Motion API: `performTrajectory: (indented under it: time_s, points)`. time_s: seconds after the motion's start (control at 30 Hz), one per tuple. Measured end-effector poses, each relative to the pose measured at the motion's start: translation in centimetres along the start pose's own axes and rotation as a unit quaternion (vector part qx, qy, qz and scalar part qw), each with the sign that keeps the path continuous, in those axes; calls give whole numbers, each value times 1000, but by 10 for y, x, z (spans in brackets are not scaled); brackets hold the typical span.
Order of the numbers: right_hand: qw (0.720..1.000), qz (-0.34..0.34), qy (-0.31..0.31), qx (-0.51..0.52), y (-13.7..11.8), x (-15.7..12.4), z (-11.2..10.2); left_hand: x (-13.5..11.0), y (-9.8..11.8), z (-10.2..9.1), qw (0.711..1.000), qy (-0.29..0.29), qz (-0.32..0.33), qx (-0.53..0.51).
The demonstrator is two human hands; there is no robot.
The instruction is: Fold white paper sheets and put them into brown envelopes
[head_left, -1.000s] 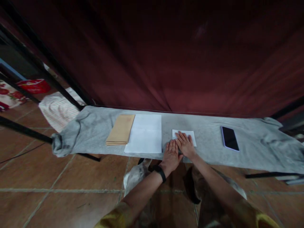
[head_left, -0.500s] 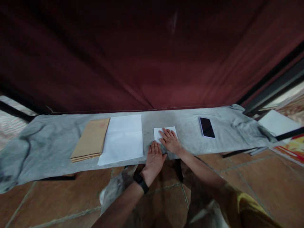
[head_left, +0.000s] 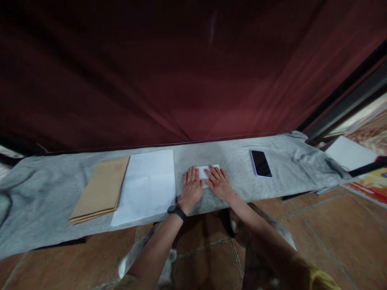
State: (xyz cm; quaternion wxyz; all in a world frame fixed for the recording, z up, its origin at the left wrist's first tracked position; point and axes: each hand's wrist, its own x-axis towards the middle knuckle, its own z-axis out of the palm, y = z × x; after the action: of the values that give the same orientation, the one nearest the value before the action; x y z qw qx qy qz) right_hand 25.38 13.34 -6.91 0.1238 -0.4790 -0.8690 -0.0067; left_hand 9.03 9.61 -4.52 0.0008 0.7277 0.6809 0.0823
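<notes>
White rectangular paper (head_left: 203, 172) lies partly under your left hand (head_left: 192, 189) and right hand (head_left: 220, 185), fingers outstretched, gripping nothing. Press evenly, edges aligned.

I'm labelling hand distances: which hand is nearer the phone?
Right. The right hand lies on the small white paper, to the left of the phone and apart from it; the left hand, at the paper's left end, is farther away.

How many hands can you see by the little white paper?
2. The left hand lies at the left end of the small white paper; the right hand lies over its right part.
</notes>
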Motion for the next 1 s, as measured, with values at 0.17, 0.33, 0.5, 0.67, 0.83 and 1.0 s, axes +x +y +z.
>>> performTrajectory:
  time_s: [0.17,0.33,0.5,0.67,0.83,1.0]
  points:
    - [999,34,-25,-11,16,-1,-5,-5,-2,12,1000,13,3,17]
    - [996,69,-52,-17,41,-2,-10,-4,-1,13,1000,23,2,18]
    - [998,60,-28,8,29,6,-14,-4,0,12,1000,20,2,22]
    - [994,-55,-34,87,-11,14,-9,-3,0,11,1000,-10,5,25]
    - [995,-30,-43,80,-13,16,-4,-3,1,11,1000,-4,-5,16]
    - [999,2,-31,37,3,16,-3,-4,2,9,1000,7,-12,11]
